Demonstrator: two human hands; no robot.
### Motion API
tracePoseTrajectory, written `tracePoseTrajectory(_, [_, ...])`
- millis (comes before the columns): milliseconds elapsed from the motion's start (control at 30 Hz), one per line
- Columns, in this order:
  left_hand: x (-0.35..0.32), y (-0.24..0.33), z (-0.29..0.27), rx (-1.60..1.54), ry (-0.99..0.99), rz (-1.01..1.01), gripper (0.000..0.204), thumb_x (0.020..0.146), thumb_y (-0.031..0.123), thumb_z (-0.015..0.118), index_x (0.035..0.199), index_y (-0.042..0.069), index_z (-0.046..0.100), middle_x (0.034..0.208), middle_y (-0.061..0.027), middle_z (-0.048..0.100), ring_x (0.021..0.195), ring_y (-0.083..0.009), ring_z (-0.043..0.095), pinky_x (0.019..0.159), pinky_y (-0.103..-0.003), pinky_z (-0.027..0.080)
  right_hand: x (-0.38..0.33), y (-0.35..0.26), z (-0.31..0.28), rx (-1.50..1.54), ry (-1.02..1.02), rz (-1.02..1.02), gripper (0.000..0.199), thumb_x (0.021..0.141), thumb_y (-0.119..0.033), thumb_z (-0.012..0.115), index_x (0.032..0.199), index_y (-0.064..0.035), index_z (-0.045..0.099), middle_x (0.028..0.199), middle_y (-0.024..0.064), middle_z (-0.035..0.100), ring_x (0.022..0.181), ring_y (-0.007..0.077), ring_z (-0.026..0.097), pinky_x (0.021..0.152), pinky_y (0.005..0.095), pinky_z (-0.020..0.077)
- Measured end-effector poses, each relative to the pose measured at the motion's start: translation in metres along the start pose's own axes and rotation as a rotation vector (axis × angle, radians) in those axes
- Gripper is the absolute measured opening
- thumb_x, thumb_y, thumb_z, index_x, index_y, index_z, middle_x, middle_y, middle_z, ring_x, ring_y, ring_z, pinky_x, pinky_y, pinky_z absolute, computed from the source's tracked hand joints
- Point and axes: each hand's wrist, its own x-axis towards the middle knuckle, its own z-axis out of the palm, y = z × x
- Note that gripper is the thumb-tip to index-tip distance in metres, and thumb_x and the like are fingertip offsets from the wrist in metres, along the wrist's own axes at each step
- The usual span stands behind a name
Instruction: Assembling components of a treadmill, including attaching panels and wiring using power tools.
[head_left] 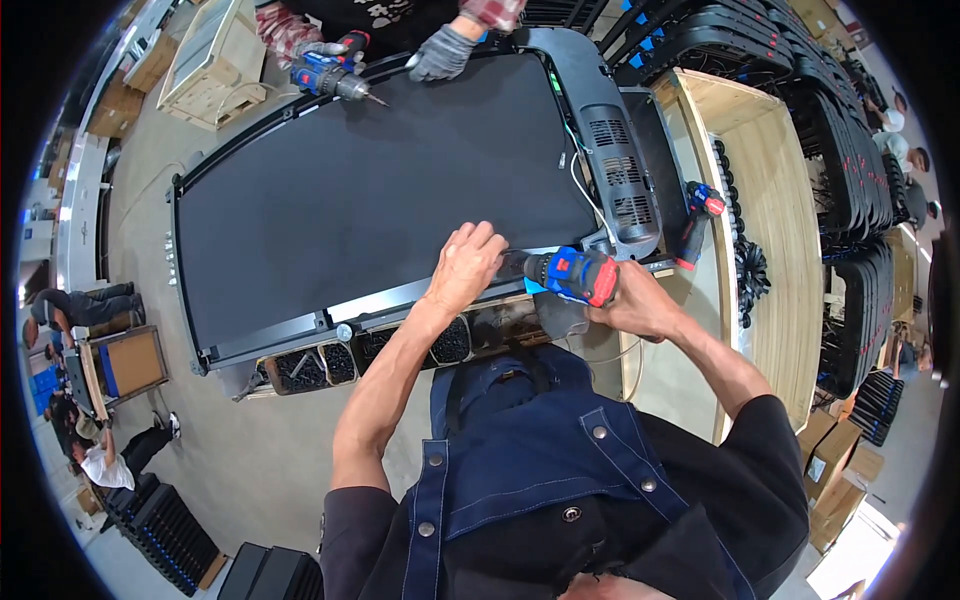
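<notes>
A large black treadmill deck [370, 190] lies flat before me, its grey motor cover [610, 150] at the right end. My right hand [640, 300] grips a blue and red cordless drill [575, 275], its nose pointing left at the deck's near side rail [390, 298]. My left hand [465, 265] rests on that rail just in front of the drill's tip, fingers curled down; what lies under them is hidden. Across the deck, another person's gloved hands hold a second blue drill [335, 75] and press on the far edge [440, 52].
A tray of black screws and small parts [330, 365] hangs below the near rail. A third drill [697, 220] leans on a wooden crate [770, 200] at the right. Stacked black frames [850, 150] fill the far right; cardboard boxes and other people stand around.
</notes>
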Motion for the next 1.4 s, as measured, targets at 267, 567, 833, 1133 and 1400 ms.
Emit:
tracePoseTrajectory(267, [-0.003, -0.005, 0.001, -0.056, 0.036, -0.014, 0.019, 0.076, 0.002, 0.072, 0.092, 0.005, 0.063, 0.093, -0.0096, 0.055, 0.092, -0.0304, 0.057, 0.081, -0.042, 0.050, 0.027, -0.008, -0.002, -0.151, -0.107, -0.016, 0.025, 0.070, -0.012, 0.071, 0.088, 0.0029, 0.063, 0.074, 0.0220, 0.066, 0.074, 0.0408, 0.065, 0.073, 0.0470, 0.0515])
tracePoseTrajectory(567, [-0.006, -0.012, 0.005, -0.049, 0.007, -0.019, 0.022, 0.076, 0.001, 0.071, 0.094, 0.005, 0.061, 0.094, -0.0093, 0.054, 0.092, -0.0302, 0.055, 0.081, -0.042, 0.048, 0.041, -0.043, 0.001, -0.366, -0.170, 0.010, 0.028, 0.072, -0.012, 0.071, 0.096, 0.0004, 0.066, 0.080, 0.0232, 0.069, 0.082, 0.0435, 0.067, 0.075, 0.0497, 0.0532])
tracePoseTrajectory(833, [-0.009, -0.020, 0.006, -0.176, 0.016, -0.013, 0.020, 0.076, 0.000, 0.070, 0.092, 0.006, 0.060, 0.091, -0.0086, 0.051, 0.091, -0.0290, 0.054, 0.079, -0.042, 0.047, 0.060, -0.095, 0.007, -0.647, -0.262, 0.092, 0.033, 0.073, -0.011, 0.068, 0.105, -0.0036, 0.069, 0.084, 0.0227, 0.071, 0.087, 0.0419, 0.069, 0.078, 0.0498, 0.0557])
tracePoseTrajectory(1133, [-0.133, 0.031, 0.004, -0.321, 0.245, -0.246, 0.016, 0.085, 0.006, 0.072, 0.099, 0.007, 0.067, 0.090, -0.0150, 0.062, 0.079, -0.0344, 0.064, 0.070, -0.043, 0.054, 0.067, -0.078, 0.006, -0.650, -0.235, -0.008, 0.036, 0.069, -0.012, 0.074, 0.103, -0.0051, 0.066, 0.083, 0.0192, 0.070, 0.085, 0.0414, 0.068, 0.077, 0.0488, 0.0542])
tracePoseTrajectory(1400, [-0.265, -0.048, 0.161, 0.074, -0.470, -0.721, 0.036, 0.087, 0.021, 0.070, 0.118, 0.012, 0.056, 0.120, -0.0205, 0.058, 0.109, -0.0411, 0.062, 0.074, -0.048, 0.059, 0.053, -0.082, 0.003, -0.654, -0.237, -0.083, 0.037, 0.066, -0.006, 0.068, 0.103, -0.0034, 0.066, 0.085, 0.0205, 0.069, 0.084, 0.0425, 0.067, 0.076, 0.0493, 0.0526])
